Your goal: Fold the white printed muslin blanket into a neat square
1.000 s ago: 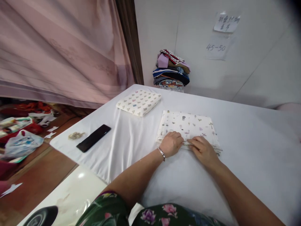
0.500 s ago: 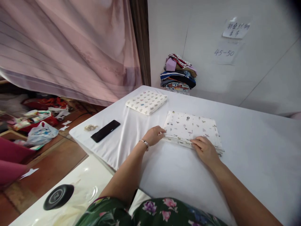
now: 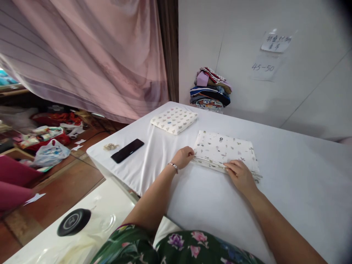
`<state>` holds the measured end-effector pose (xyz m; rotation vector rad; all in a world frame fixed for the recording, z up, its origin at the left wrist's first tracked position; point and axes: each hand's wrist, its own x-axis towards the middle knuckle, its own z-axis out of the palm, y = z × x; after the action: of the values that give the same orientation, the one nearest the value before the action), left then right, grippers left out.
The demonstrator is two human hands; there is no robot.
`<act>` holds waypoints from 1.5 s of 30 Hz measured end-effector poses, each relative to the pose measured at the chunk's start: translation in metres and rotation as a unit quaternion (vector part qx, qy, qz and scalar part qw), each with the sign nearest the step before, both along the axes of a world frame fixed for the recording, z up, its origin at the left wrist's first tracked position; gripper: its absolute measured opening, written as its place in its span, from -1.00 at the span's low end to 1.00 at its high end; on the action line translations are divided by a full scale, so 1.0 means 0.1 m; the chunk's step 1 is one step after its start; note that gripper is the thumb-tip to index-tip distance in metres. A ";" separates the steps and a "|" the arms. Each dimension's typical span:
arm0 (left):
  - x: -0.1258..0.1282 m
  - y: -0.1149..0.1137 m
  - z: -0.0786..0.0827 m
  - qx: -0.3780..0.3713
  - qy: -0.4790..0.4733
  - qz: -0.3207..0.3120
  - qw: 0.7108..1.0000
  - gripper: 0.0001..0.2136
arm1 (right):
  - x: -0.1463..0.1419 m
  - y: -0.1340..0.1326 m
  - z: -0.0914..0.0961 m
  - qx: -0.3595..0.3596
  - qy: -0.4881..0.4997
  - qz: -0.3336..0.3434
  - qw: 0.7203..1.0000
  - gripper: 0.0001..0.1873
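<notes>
A white cloth [image 3: 224, 148] with small printed figures lies folded in several layers on the white-covered table. My left hand [image 3: 183, 157], with a bracelet at the wrist, pinches the cloth's near left corner. Along the front edge, right of the middle, my right hand [image 3: 241, 175] grips the folded layers between thumb and fingers. Beyond my left hand sits a second folded cloth [image 3: 174, 120], cream with grey motifs, touched by neither hand.
A black phone [image 3: 127, 150] and a small tangled beige bundle [image 3: 110, 146] lie on the table's left part. A lower white surface [image 3: 110, 198] holds a round black object [image 3: 74, 222]. Stacked clothes [image 3: 210, 90] stand behind the table by the wall. A pink curtain [image 3: 115, 55] hangs at left.
The view has shifted slightly, so most things appear a little further right and lower. Both hands keep their hold on the folded cloth, which looks almost the same.
</notes>
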<state>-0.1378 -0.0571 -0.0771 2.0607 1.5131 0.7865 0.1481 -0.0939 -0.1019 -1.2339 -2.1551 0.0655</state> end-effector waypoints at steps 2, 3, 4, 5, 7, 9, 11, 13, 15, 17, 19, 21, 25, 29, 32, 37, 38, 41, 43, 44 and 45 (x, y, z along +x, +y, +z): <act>0.00 -0.01 0.01 0.013 0.010 -0.004 1.000 -0.93 | 0.00 0.00 0.00 0.001 0.000 -0.001 1.000 -0.77; 0.00 -0.01 0.01 0.017 0.015 -0.006 1.000 -0.92 | 0.00 0.00 -0.01 0.002 0.000 -0.001 1.000 -0.77; 0.00 -0.01 0.02 0.019 0.021 -0.007 1.000 -0.92 | 0.00 0.00 -0.01 0.002 0.001 0.001 1.000 -0.77; 0.00 -0.02 0.03 0.019 0.028 -0.005 0.999 -0.92 | 0.01 0.01 -0.02 0.003 0.001 0.002 1.000 -0.77; 0.00 -0.03 0.04 0.015 0.039 0.002 0.999 -0.91 | 0.01 0.01 -0.02 0.004 0.001 0.003 1.000 -0.76; 0.00 -0.04 0.05 0.009 0.044 0.005 0.999 -0.91 | 0.02 0.01 -0.03 0.006 0.001 0.004 1.000 -0.76; 0.01 -0.05 0.06 0.000 0.041 -0.001 0.999 -0.91 | 0.02 0.02 -0.02 0.006 0.003 0.006 1.000 -0.76; 0.01 -0.05 0.04 -0.012 0.037 -0.004 0.999 -0.87 | 0.02 0.02 -0.02 0.004 0.005 0.008 1.000 -0.76; 0.01 -0.05 0.02 -0.015 0.037 -0.002 0.999 -0.87 | 0.01 0.02 -0.01 0.002 0.005 0.007 1.000 -0.75; 0.01 -0.03 -0.01 -0.010 0.038 0.002 0.999 -0.91 | 0.01 0.02 -0.01 0.002 0.005 0.005 1.000 -0.75; 0.01 -0.02 -0.02 -0.003 0.036 0.005 0.999 -0.93 | 0.01 0.01 -0.01 0.002 0.005 0.004 1.000 -0.75; 0.01 -0.02 0.00 0.009 0.034 0.012 0.999 -0.93 | 0.01 0.01 -0.01 0.000 0.007 0.003 1.000 -0.76; 0.02 -0.03 0.03 0.014 0.061 0.027 0.998 -0.92 | 0.00 -0.01 0.02 -0.012 0.010 0.003 1.000 -0.76; 0.03 -0.04 0.02 -0.019 0.095 0.024 0.995 -0.93 | -0.01 -0.01 0.02 -0.010 0.006 -0.005 1.000 -0.76; 0.07 -0.05 0.01 -0.013 0.092 0.036 0.995 -0.88 | -0.02 0.00 0.00 -0.008 0.006 -0.007 1.000 -0.76; 0.13 -0.08 0.03 -0.012 0.082 0.055 0.995 -0.88 | -0.02 0.01 0.00 -0.008 0.011 -0.001 1.000 -0.77; 0.14 -0.08 0.03 -0.014 0.082 0.056 0.995 -0.88 | -0.02 0.01 0.00 -0.009 0.011 -0.001 1.000 -0.78; 0.16 -0.08 0.01 -0.009 0.080 0.064 0.995 -0.90 | -0.02 0.00 0.01 -0.011 0.009 -0.005 1.000 -0.78; 0.16 -0.07 0.00 -0.002 0.076 0.065 0.995 -0.92 | -0.02 0.00 0.02 -0.014 0.006 -0.009 1.000 -0.79; 0.15 -0.06 -0.01 0.003 0.076 0.063 0.995 -0.93 | -0.03 -0.01 0.03 -0.016 0.005 -0.008 1.000 -0.79; 0.14 -0.05 -0.01 0.009 0.078 0.061 0.995 -0.93 | -0.03 -0.01 0.03 -0.018 0.006 -0.006 1.000 -0.79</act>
<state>-0.1233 -0.0626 -0.0780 2.1013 1.7354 0.6991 0.1452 -0.0950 -0.0986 -1.2639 -2.1452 0.1057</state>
